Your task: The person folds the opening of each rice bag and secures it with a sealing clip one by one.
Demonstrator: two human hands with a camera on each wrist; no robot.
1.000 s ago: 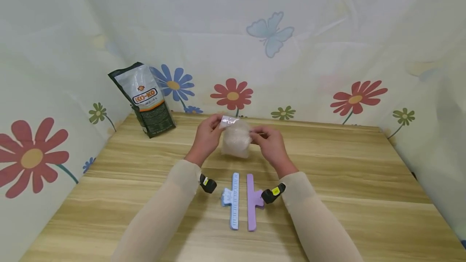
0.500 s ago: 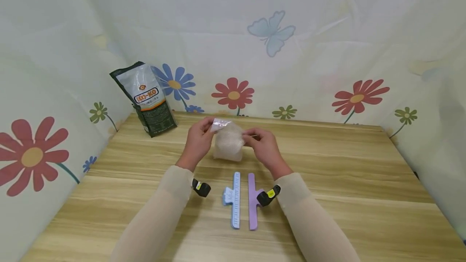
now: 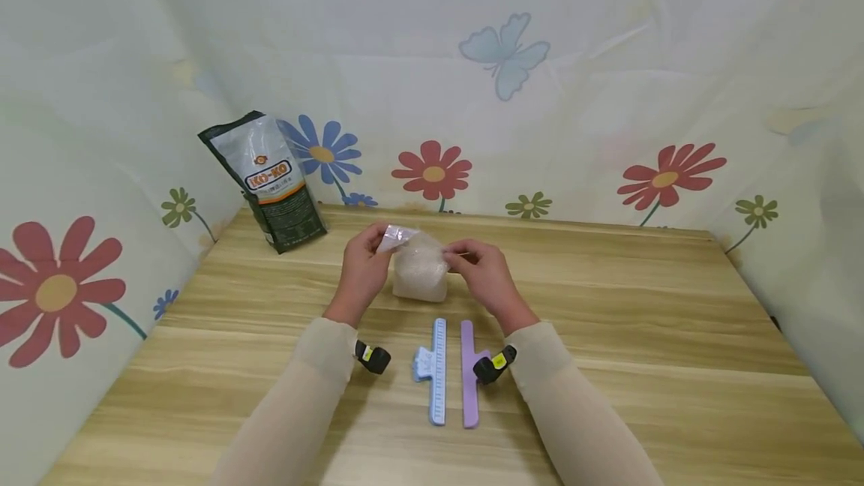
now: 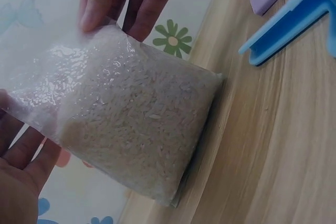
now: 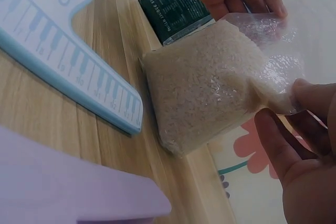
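Observation:
A clear plastic bag of rice (image 3: 420, 276) stands on the wooden table, its lower part filled with white grains and its upper part loose film. At the film's upper left corner, my left hand (image 3: 363, 267) pinches the plastic between thumb and fingers. My right hand (image 3: 484, 272) pinches the bag's right edge, higher than most of the rice; the right wrist view shows thumb and forefinger (image 5: 275, 140) on the film. Nearer to me lie a light blue clip (image 3: 437, 372) with a piano-key print and a purple clip (image 3: 469, 373), side by side.
A dark green and silver printed packet (image 3: 273, 186) leans at the back left against the flower-patterned cloth (image 3: 574, 96). The table (image 3: 641, 336) ends at this cloth at the back. A small black camera sits on each wrist.
Both hands and the rice bag have shifted left and a little toward me. The bag's top film now spreads lower to the left. Both clips stay where they were.

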